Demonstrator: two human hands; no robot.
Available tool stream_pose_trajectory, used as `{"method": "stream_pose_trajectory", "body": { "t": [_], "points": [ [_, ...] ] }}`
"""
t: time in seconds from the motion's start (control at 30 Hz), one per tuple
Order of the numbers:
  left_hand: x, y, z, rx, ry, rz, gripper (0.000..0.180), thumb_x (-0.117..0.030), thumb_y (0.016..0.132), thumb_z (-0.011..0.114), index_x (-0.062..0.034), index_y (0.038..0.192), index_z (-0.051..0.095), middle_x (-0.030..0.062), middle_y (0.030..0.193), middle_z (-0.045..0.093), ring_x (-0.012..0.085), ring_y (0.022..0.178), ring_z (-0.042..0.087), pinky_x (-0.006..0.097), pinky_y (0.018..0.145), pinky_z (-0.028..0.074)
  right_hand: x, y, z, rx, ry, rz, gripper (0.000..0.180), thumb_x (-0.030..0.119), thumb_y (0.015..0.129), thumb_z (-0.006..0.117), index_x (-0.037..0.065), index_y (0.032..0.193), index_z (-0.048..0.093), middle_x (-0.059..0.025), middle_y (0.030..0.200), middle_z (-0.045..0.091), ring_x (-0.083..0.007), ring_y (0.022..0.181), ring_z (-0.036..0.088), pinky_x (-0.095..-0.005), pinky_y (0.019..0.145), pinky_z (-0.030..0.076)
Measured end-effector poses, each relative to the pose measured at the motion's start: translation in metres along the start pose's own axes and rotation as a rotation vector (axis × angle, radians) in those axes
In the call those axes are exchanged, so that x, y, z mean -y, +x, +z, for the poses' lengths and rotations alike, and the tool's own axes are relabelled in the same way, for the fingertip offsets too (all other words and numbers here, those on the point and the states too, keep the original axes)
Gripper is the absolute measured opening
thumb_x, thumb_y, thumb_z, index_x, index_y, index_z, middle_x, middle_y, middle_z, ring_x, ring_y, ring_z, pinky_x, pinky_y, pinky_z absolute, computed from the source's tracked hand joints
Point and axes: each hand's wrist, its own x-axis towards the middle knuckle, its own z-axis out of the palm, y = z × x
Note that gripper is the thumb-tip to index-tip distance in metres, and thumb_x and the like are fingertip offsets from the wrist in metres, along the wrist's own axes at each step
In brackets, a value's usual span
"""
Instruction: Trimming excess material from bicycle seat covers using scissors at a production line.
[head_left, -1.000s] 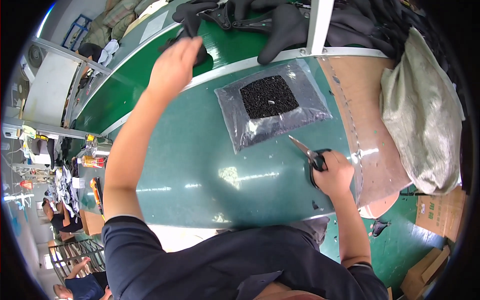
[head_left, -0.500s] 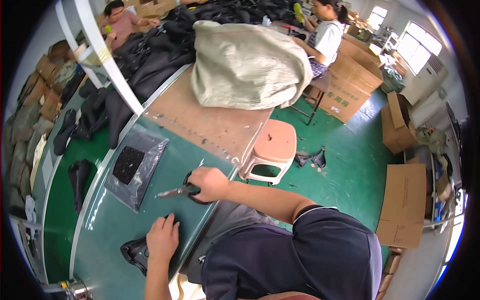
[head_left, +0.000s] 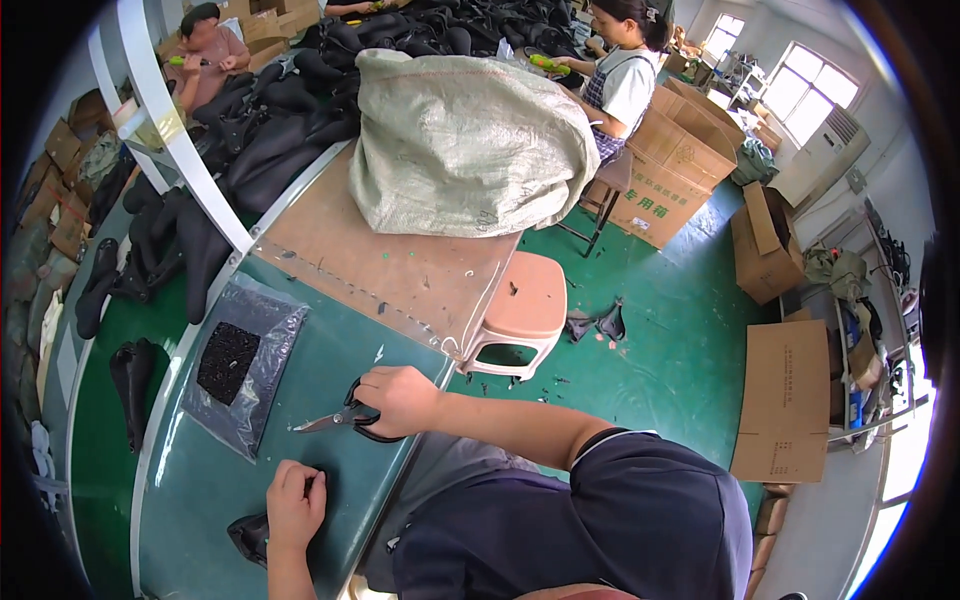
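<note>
My right hand (head_left: 402,402) is closed around the black handles of a pair of scissors (head_left: 330,422). Their metal blades point left over the green tabletop, apart from the saddle. Closer to me, my left hand (head_left: 296,502) grips a black bicycle saddle (head_left: 250,540) lying on the table. Its wide end shows left of my wrist, and its narrow end pokes out by my fingertips; my hand hides the middle. Beyond my hands lies a transparent plastic bag (head_left: 270,345) with a patch of small black pieces (head_left: 229,362) in it.
A large woven sack (head_left: 470,150) stands on the table's brown far part (head_left: 385,270). Right of it are a pink stool (head_left: 525,300) and cardboard boxes (head_left: 665,190). Black saddles (head_left: 285,140) are heaped behind, where co-workers (head_left: 620,85) hold green-handled tools. A white metal post (head_left: 165,110) rises at left.
My left hand's fingers have curled in more around the saddle's narrow end. The scissors stay in my right hand, blades still leftward. The co-worker at right has lowered a green tool. The whole view has shifted slightly.
</note>
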Motion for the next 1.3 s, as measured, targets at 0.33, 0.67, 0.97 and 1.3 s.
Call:
{"method": "stream_pose_trajectory", "body": {
  "t": [0.33,0.67,0.97,1.3],
  "points": [
    [-0.004,0.003,-0.003,0.024,0.051,-0.069,0.023,-0.001,0.087,0.08,0.0042,0.107,0.07,0.0148,0.097,0.06,0.0291,0.071,0.063,0.037,0.064,0.053,-0.003,0.01,-0.001,0.033,-0.031,-0.006,0.029,0.024,0.07,0.084,0.008,0.086,0.066,-0.0071,0.082,0.062,-0.0288,0.076,0.066,-0.0407,0.061,0.057],
    [0.006,-0.011,0.0,0.004,0.235,0.093,0.013,-0.011,0.092,0.077,-0.0059,0.102,0.07,0.013,0.111,0.067,0.0352,0.087,0.07,0.044,0.072,0.058,0.01,0.009,-0.005,0.278,-0.022,0.015,0.032,0.026,0.07,0.079,0.007,0.095,0.071,-0.0138,0.092,0.068,-0.0367,0.088,0.068,-0.049,0.073,0.057],
    [0.031,-0.012,0.0,-0.008,-0.111,-0.028,0.015,-0.001,0.085,0.081,-0.0028,0.095,0.07,0.0074,0.097,0.062,0.021,0.069,0.061,0.032,0.061,0.052,0.002,0.033,-0.037,0.421,-0.214,-0.136,0.04,0.022,0.072,0.087,0.007,0.103,0.067,-0.0095,0.101,0.066,-0.0328,0.094,0.068,-0.0444,0.077,0.057],
    [0.035,-0.004,0.011,-0.043,0.108,0.144,0.017,-0.009,0.082,0.086,-0.0049,0.094,0.074,0.0027,0.091,0.065,0.0198,0.066,0.065,0.033,0.056,0.052,0.008,0.035,-0.041,0.55,-0.289,-0.209,0.037,0.021,0.077,0.083,0.006,0.105,0.065,-0.0088,0.105,0.066,-0.0324,0.099,0.067,-0.0445,0.08,0.057]
  ]
}}
